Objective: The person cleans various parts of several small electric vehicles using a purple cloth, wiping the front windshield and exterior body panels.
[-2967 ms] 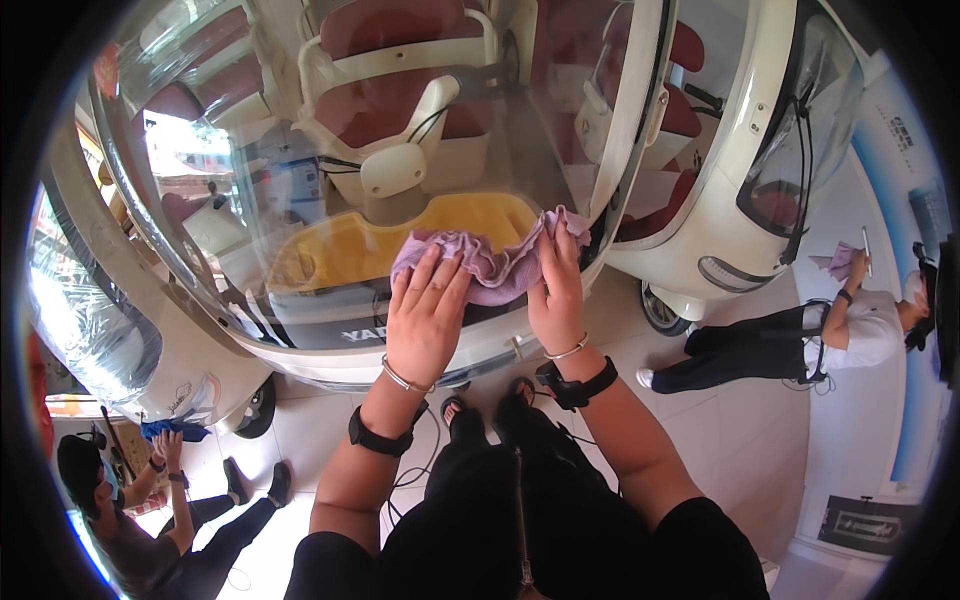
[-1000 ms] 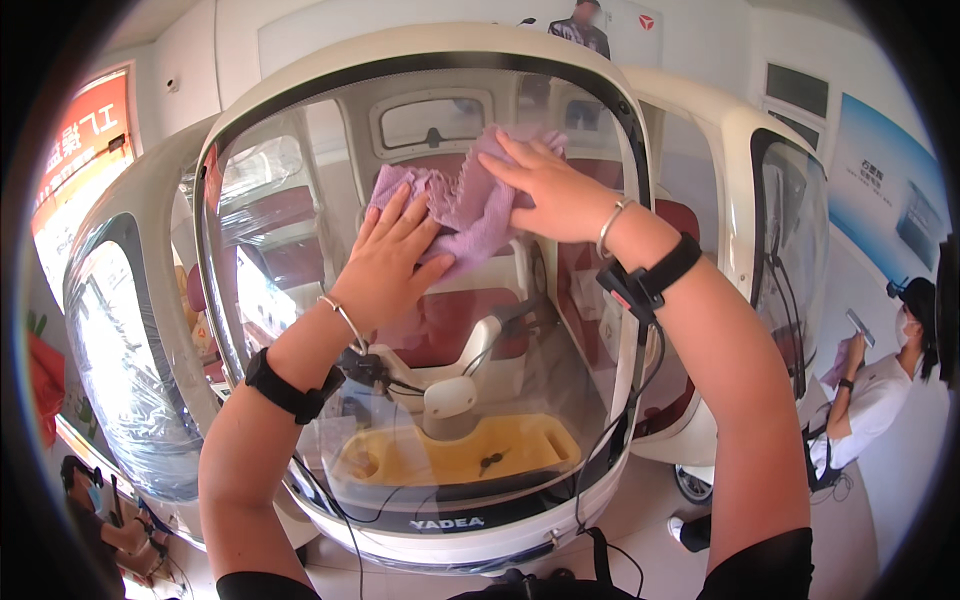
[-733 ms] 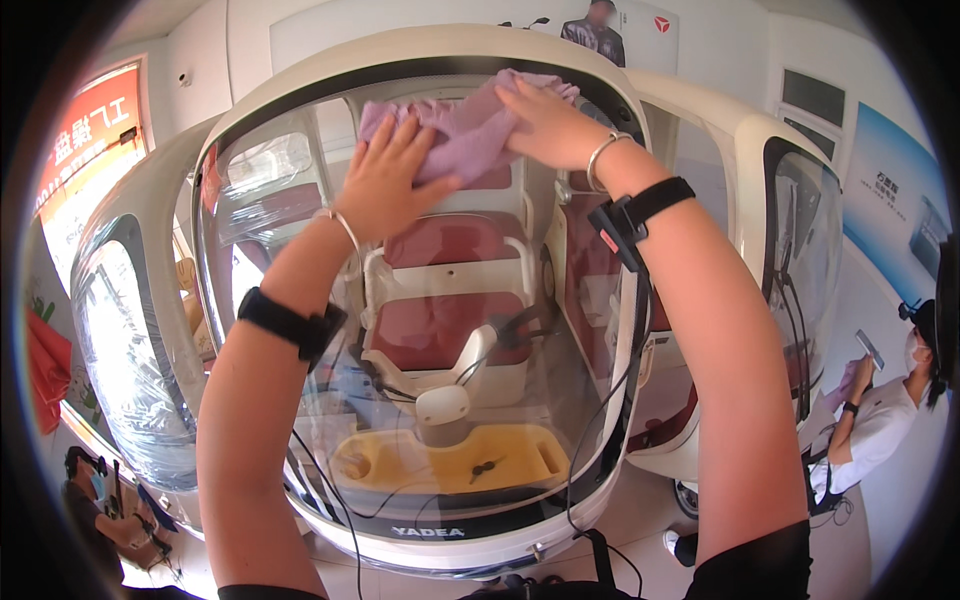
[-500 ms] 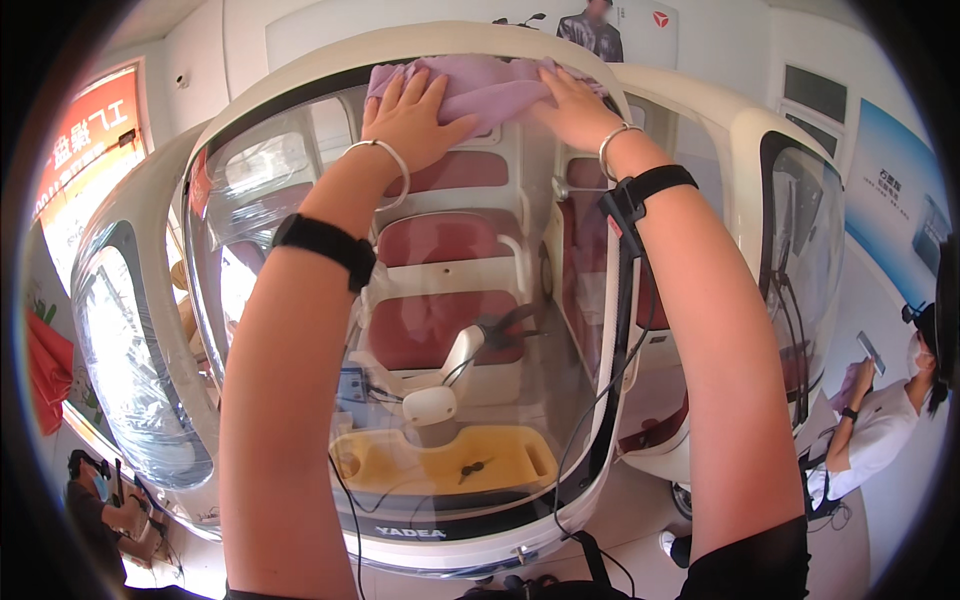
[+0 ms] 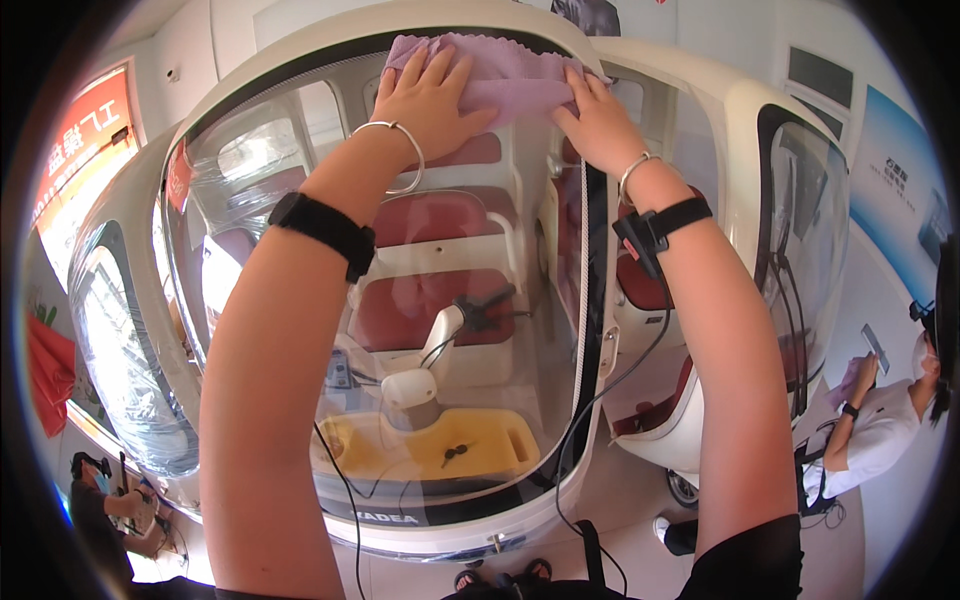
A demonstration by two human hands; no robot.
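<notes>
A light purple cloth with a scalloped edge lies against the top of the clear windshield of a small cream vehicle. My left hand presses flat on the cloth's left part, its fingers spread. At the cloth's right end, my right hand rests with fingers stretched out and thumb apart. Through the glass show dark red seats, a handlebar on a white column and a yellow tray with a small dark key-like item in it.
Another cream vehicle stands close on the right, and a plastic-wrapped one on the left. A dark cable hangs from my right wrist strap. One person holds a phone at right; another is at lower left.
Both hands and the cloth have shifted slightly right in the picture, while the vehicle has slid left and up. My right hand's fingers sit more at the cloth's edge.
</notes>
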